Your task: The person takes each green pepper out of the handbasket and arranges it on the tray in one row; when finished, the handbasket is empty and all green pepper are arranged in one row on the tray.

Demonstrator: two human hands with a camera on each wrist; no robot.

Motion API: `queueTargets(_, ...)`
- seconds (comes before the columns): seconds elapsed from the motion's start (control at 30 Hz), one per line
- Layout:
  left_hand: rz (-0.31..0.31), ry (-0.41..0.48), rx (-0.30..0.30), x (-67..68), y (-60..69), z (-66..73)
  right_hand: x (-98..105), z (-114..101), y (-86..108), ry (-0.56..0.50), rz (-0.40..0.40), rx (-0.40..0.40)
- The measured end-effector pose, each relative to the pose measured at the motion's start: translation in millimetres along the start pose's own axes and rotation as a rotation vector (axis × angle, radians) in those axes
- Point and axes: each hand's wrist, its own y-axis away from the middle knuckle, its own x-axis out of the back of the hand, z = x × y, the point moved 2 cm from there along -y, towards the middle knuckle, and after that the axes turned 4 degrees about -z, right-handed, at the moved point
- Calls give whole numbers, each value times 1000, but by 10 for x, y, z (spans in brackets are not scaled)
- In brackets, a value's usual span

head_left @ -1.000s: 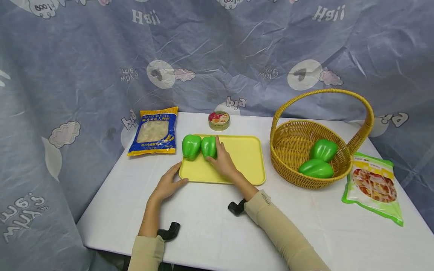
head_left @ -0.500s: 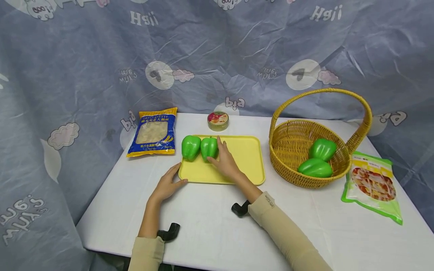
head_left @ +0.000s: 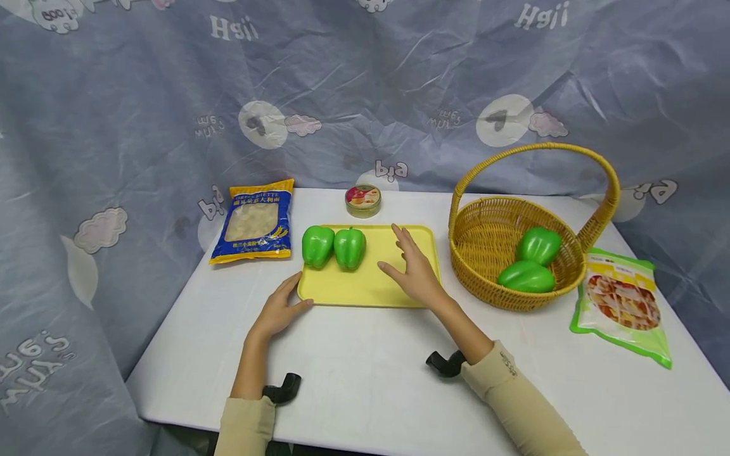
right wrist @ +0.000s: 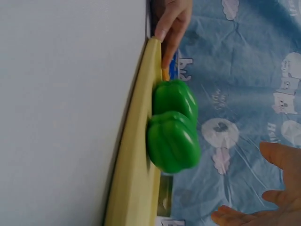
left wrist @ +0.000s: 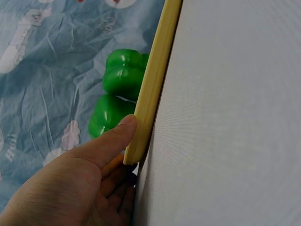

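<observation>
Two green bell peppers, the left one and the right one, stand side by side at the left end of a yellow tray. My left hand holds the tray's front left corner. Its thumb lies against the front rim, while the other fingers reach along the left side. My right hand hovers above the tray's right half with its fingers spread, apart from the peppers and holding nothing. In the right wrist view that hand shows partly, at the lower right.
To the right stands a wicker basket with a tall handle and two more green peppers inside. A green-edged food bag lies beyond it. A blue-and-yellow pasta bag and a round tin lie behind the tray.
My right hand has let go of the right pepper and moved right, away from it. That pepper stays beside the other. My left hand keeps its place at the tray corner.
</observation>
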Motion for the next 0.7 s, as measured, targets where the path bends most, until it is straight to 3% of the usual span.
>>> queueTargets(0.2, -5, 1, 7, 4, 11, 5, 390, 13, 235, 34, 136, 126)
queueTargets(0.37, 0, -4, 0, 20, 4, 12, 813, 142, 345, 103, 351, 165)
queueTargets(0.53, 0, 5, -13, 27, 0, 22, 1286, 429, 424, 169, 539, 79)
queueTargets(0.7, -7, 2, -14, 13, 5, 14, 1664, 737, 524, 219, 621, -98)
